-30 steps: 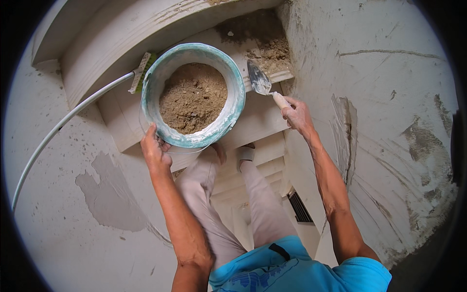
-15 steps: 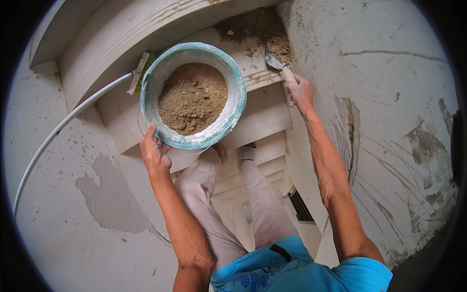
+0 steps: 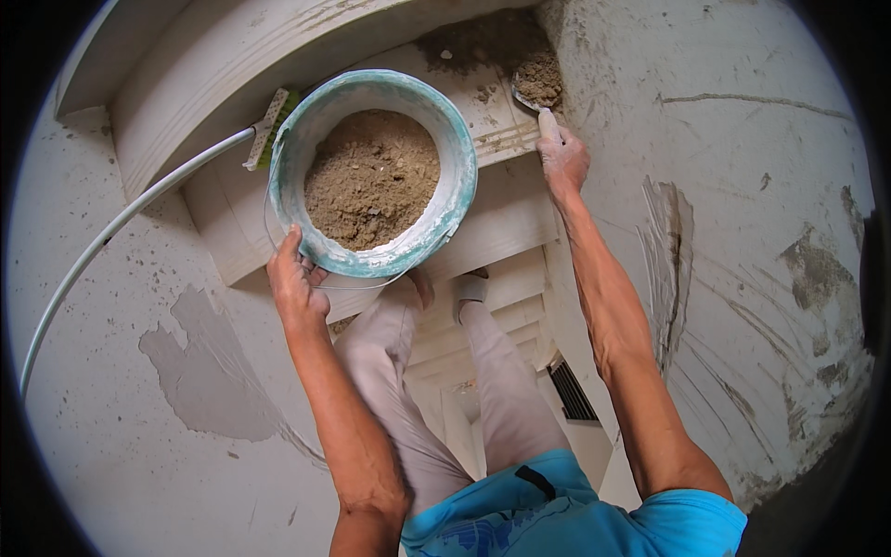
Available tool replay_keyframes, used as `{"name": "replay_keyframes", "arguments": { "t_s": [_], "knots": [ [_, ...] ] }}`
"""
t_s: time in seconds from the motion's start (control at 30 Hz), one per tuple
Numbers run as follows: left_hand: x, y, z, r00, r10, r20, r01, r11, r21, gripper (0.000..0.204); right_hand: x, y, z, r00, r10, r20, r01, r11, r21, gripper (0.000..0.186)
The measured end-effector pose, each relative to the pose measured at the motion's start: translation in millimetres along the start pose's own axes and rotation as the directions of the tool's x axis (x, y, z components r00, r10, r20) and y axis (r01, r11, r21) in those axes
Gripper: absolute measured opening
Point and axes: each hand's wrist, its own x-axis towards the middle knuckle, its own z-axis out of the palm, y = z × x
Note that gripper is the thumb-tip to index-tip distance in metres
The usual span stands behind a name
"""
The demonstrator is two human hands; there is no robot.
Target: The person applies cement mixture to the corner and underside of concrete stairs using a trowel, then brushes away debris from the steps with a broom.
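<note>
Arms [image 3: 608, 306] outstretched, left hand [image 3: 295, 283] clasping bucket [image 3: 455, 172] edge, right hand [image 3: 564, 162] closed around trowel [image 3: 548, 124] handle

bucket [image 3: 458, 181]: teal-rimmed, mouth up | sandy mix [image 3: 373, 176]: brown, crumbly, inside bucket | trowel [image 3: 548, 123]: mix-laden, right of bucket

A pale stair tread, gritty where it meets the wall.
Before me, the tread [image 3: 492, 125] bears a dark sandy patch [image 3: 478, 42] in its far right corner, with a small light lump [image 3: 446, 54] and scattered crumbs [image 3: 484, 93]. My trowel [image 3: 525, 98], heaped with sandy rubble [image 3: 540, 76], is low there. My teal-rimmed bucket [image 3: 458, 181] hides more of the tread; its base is out of sight.
</note>
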Motion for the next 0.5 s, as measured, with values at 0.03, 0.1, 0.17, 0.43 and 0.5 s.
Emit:
{"name": "replay_keyframes", "arguments": {
  "t_s": [0.03, 0.1, 0.17, 0.43, 0.5],
  "knots": [
    [0, 0, 1, 1.000, -0.001, -0.005, 0.001, 1.000, -0.006, 0.047, -3, -2, -5, 1.000, 0.000, -0.009, 0.001, 1.000, 0.011, 0.039],
    [-1, 0, 3, 1.000, -0.004, -0.014, 0.004, 1.000, -0.017, 0.047, -7, -5, -16, 1.000, -0.015, -0.006, 0.015, 1.000, 0.025, 0.040],
    [-1, 1, 5, 1.000, -0.011, -0.011, 0.011, 1.000, -0.003, 0.047, -10, -9, -31, 0.999, -0.044, 0.018, 0.043, 0.999, 0.031, 0.042],
    [-1, 2, 4, 1.000, -0.012, -0.017, 0.013, 1.000, 0.018, 0.050, -66, -63, -111, 0.973, -0.191, 0.126, 0.186, 0.981, 0.049, 0.046],
    [0, 2, 3, 1.000, -0.019, -0.012, 0.019, 1.000, 0.003, 0.049, -86, -74, -128, 0.947, -0.279, 0.160, 0.277, 0.960, 0.034, 0.049]
  ]
}}
